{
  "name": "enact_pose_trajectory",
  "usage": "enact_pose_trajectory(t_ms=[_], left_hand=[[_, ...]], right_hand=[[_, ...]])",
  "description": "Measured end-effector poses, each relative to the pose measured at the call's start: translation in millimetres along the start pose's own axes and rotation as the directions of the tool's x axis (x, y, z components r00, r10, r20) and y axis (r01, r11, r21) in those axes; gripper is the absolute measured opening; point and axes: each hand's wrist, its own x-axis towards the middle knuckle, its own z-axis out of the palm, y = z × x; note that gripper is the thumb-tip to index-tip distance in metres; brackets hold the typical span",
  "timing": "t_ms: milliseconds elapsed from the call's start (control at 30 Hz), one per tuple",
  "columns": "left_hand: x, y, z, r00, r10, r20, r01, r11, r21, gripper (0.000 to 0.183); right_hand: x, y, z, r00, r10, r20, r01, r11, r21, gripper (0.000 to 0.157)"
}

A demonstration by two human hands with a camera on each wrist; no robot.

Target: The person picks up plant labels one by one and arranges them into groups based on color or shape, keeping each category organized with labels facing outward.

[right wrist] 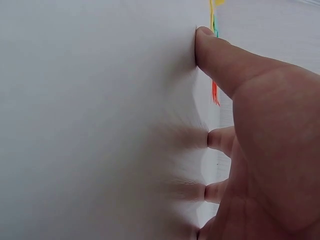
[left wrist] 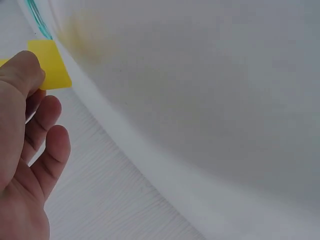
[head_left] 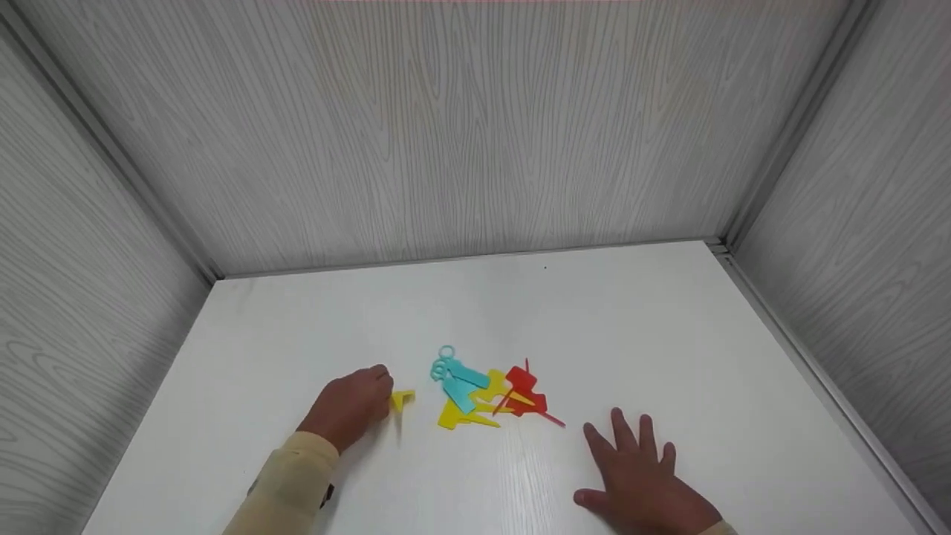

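My left hand [head_left: 351,407] pinches a yellow plastic plant label [head_left: 402,397] by thumb and fingers, left of a small pile. The left wrist view shows the label's flat square end [left wrist: 54,67] sticking out past the thumb, with the other fingers loosely bent. The pile holds several yellow labels [head_left: 451,414] with pointed stems, red labels [head_left: 523,379] at its right, and turquoise tags [head_left: 466,373] with ring ends at its left. Fingers spread, my right hand [head_left: 637,479] rests on the table at the pile's lower right; its fingertips touch the surface in the right wrist view.
The white tabletop [head_left: 609,312] is bounded by a grey wood-grain panel [head_left: 475,134] at the back. Similar side panels stand at the left [head_left: 67,260] and right [head_left: 854,223].
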Motion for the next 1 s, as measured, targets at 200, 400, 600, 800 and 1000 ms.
enact_pose_trajectory(t_ms=[200, 400, 600, 800, 1000], left_hand=[[-33.3, -10.3, -0.5, 0.999, 0.035, -0.002, -0.035, 0.998, -0.044, 0.021], [-64.4, -26.5, -1.7, 0.997, -0.019, 0.079, 0.035, 0.979, -0.203, 0.014], [-90.1, -39.8, -3.0, 0.996, 0.009, 0.092, 0.009, 0.980, -0.197, 0.022], [-104.4, -47.2, -2.1, 0.994, 0.098, 0.043, -0.088, 0.977, -0.196, 0.021], [-110.1, -48.7, -1.0, 0.994, 0.102, 0.044, -0.088, 0.964, -0.250, 0.021]], right_hand=[[0.6, -2.9, -1.9, 0.999, 0.030, 0.032, -0.031, 0.999, 0.018, 0.110], [-0.3, -4.1, -2.9, 0.999, 0.039, 0.036, -0.039, 0.999, 0.014, 0.109], [-1.7, -4.6, -5.9, 0.999, 0.027, 0.038, -0.027, 1.000, -0.002, 0.108], [-3.7, -5.7, -6.6, 0.999, 0.028, 0.029, -0.028, 1.000, 0.002, 0.108], [-5.8, -7.1, -8.2, 1.000, 0.013, 0.017, -0.014, 1.000, 0.016, 0.106]])
